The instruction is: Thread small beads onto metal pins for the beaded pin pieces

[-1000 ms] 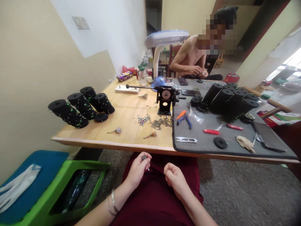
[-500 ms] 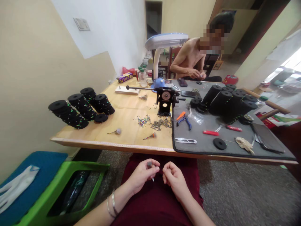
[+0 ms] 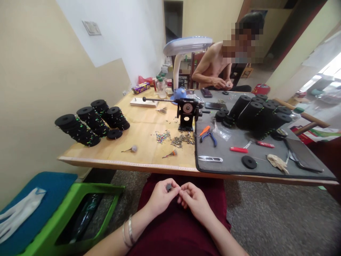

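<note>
Bead (image 3: 168, 187) small, grey, pinched in left hand (image 3: 160, 197) fingers over lap, below tabletop (image 3: 138, 137) edge. Right hand (image 3: 193, 199) fingertips narrow, meeting it, grip unclear. Step: fine fitting; next needs steady alignment.

Two bare arms with no sleeves, thin silver bangles (image 3: 127, 231) on the left wrist, dark red clothes (image 3: 176, 227) over the lap

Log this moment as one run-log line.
left hand: grip shut on small grey piece | right hand: fingertips meeting left | both over lap, below table edge
</note>
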